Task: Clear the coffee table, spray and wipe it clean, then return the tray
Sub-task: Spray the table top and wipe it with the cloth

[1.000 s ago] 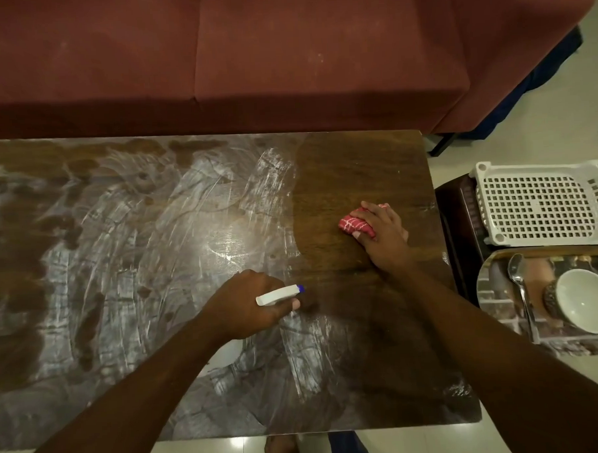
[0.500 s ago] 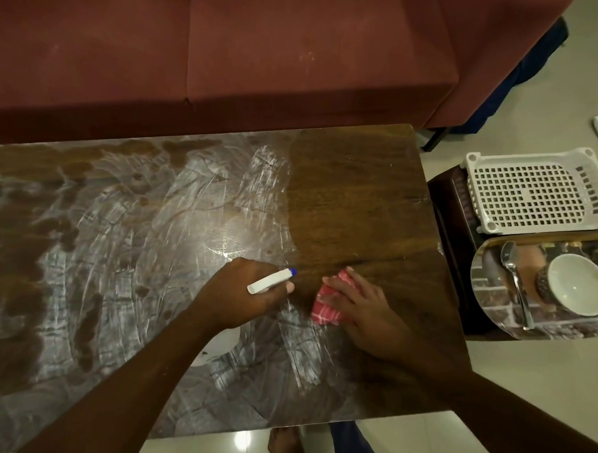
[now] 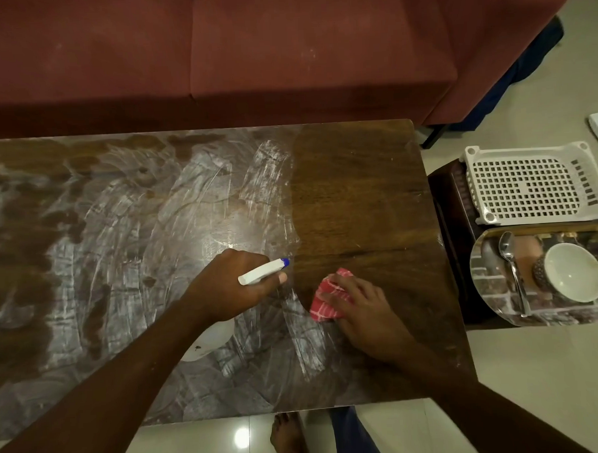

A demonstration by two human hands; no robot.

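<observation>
Wiping looks like the job right now. The coffee table [image 3: 357, 189] sits in front of the red sofa [image 3: 283, 55]. Its right part is dark and clean, and the rest is covered in white, smeary streaks. The red cloth [image 3: 328, 302] lies on the table top, right where clean meets smeary. The right hand [image 3: 361, 307] rests flat on the cloth with its fingers spread, pressing it down. The left hand [image 3: 232, 291] is just beside it, wrapped around the white spray bottle [image 3: 258, 273], whose blue tip points toward the clean part. The two hands are close but not touching. To do this well, I think the cloth should be pushed in long, even rows toward the left, each row lapping over the last, with firm pressing so no streaks are missed. The bottle should be held out of the cloth's way. The shiny tray [image 3: 488, 286], with a spoon [image 3: 510, 261] and a bowl [image 3: 573, 272] on it, waits off the table on the right, next to a white basket [image 3: 529, 185].
</observation>
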